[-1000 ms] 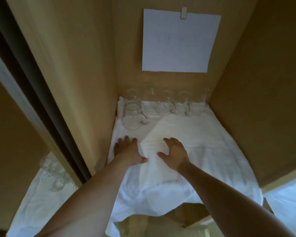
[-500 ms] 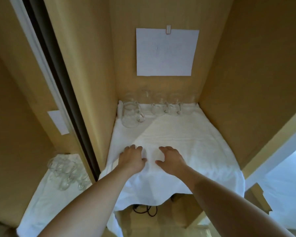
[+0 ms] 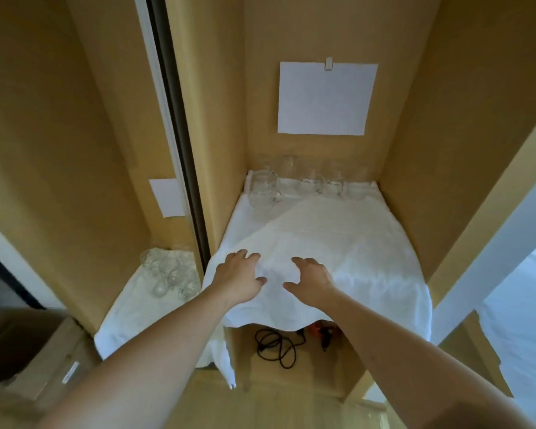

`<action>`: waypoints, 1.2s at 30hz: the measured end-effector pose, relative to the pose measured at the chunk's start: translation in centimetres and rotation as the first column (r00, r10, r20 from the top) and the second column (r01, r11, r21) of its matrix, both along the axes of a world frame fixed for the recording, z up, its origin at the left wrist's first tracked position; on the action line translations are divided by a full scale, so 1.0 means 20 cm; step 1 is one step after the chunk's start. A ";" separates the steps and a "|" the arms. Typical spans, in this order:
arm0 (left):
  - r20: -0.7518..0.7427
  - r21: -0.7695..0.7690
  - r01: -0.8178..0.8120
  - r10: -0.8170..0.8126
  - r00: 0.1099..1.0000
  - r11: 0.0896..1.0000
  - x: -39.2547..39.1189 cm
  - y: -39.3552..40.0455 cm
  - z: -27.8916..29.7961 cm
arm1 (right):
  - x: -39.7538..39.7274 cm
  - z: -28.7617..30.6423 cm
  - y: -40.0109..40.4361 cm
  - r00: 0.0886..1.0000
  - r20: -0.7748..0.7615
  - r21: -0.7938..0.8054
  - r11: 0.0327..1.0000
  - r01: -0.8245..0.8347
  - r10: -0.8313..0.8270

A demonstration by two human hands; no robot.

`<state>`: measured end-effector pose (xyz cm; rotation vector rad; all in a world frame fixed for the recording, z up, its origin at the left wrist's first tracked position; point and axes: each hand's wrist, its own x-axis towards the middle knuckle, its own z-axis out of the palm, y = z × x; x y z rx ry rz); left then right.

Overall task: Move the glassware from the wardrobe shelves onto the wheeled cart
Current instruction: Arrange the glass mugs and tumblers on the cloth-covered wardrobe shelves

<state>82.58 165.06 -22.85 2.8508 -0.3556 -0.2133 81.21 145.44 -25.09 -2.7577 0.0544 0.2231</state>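
A white cloth point(image 3: 338, 243) covers the wardrobe shelf and hangs over its front edge. At the back of it stand a clear glass pitcher point(image 3: 263, 191) and a row of several clear glasses point(image 3: 328, 184). My left hand point(image 3: 237, 278) and my right hand point(image 3: 310, 278) lie side by side on the cloth near the shelf's front, palms down, fingers spread and slightly bent. Neither holds a glass. A second cluster of glasses point(image 3: 171, 270) stands on a cloth in the left compartment, lower down.
Wooden walls close in the shelf on both sides, with a dark door track point(image 3: 180, 150) between the compartments. A white sheet of paper point(image 3: 325, 99) is clipped to the back wall. A black cable point(image 3: 276, 346) lies on the shelf below. A cardboard box point(image 3: 28, 351) sits at lower left.
Both hands have slid back along the cloth toward the shelf's front edge, and my view has pulled back, showing more of the left compartment and the lower shelf.
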 end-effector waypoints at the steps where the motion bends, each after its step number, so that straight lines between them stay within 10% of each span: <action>1: 0.000 0.010 -0.011 0.011 1.000 1.000 -0.05 0.04 -0.01 | -0.02 -0.01 0.03 1.000 -0.002 0.003 1.000 -0.020 0.020; 36: -0.233 -0.038 -0.185 0.171 0.957 0.982 -0.24 1.91 -0.45 | -0.29 -0.39 1.87 0.977 -0.215 0.065 0.998 0.007 0.007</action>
